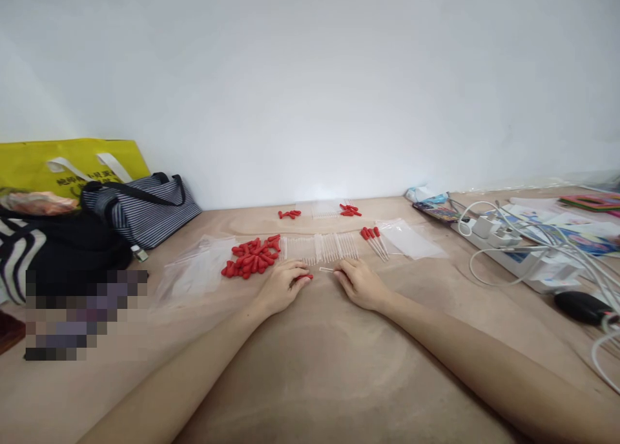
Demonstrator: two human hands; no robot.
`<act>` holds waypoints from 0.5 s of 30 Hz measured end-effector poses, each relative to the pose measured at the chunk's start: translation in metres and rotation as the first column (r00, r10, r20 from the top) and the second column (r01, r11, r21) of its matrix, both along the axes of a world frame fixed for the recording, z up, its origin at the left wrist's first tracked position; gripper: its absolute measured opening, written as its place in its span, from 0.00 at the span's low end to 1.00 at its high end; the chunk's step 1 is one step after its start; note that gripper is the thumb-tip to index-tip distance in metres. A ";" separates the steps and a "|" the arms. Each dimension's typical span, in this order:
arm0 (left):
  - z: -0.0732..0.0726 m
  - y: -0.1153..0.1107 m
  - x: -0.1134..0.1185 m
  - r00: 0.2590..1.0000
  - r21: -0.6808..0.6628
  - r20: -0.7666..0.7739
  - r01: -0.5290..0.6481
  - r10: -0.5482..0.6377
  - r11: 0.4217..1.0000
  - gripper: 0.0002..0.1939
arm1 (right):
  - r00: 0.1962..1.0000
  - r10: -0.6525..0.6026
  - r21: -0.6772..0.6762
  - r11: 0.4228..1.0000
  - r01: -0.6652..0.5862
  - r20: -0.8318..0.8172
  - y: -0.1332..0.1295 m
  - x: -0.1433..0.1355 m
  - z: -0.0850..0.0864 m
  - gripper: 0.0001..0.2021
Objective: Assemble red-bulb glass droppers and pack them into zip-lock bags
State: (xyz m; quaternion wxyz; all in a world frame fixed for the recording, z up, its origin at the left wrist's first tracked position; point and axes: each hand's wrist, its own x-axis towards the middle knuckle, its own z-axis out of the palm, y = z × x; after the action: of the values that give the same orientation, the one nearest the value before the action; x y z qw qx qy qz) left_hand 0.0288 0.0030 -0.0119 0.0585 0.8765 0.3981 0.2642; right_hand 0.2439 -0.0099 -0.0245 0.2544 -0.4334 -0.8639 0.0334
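Observation:
My left hand (283, 285) is closed around a red rubber dropper bulb (306, 276), its end showing at the fingertips. Opposite it, my right hand (359, 282) pinches a clear dropper tube (326, 269) that points toward the left hand. The tube and the bulb are apart. Just beyond both hands lies a row of clear dropper tubes (334, 245). A heap of red bulbs (252, 258) is left of that row. To the right of the row lie several droppers fitted with red bulbs (374, 242).
Clear plastic bags lie left (194, 269) and right (411, 237). Near the wall are small bulb groups (289, 214) and more tubes (327, 209). A power strip (518, 253) with tangled white cables is at right. A striped bag (150, 208) and yellow bag (111, 153) stand at left.

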 end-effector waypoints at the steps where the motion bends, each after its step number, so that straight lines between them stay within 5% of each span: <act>1: -0.001 0.001 0.000 1.000 -0.002 0.019 0.002 -0.002 1.000 0.10 | 1.000 0.008 -0.001 1.000 -0.008 -0.011 -0.001 -0.002 0.000 0.07; 15: 0.005 -0.008 0.005 0.994 -0.121 0.106 0.023 -0.010 0.992 0.10 | 0.995 0.083 0.049 0.996 -0.081 -0.048 -0.007 -0.008 -0.001 0.07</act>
State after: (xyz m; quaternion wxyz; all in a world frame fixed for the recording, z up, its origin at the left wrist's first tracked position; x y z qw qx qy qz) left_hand 0.0339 -0.0047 -0.0072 0.1351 0.8595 0.4024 0.2848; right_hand 0.2358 -0.0165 -0.0252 0.2843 -0.3905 -0.8749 0.0345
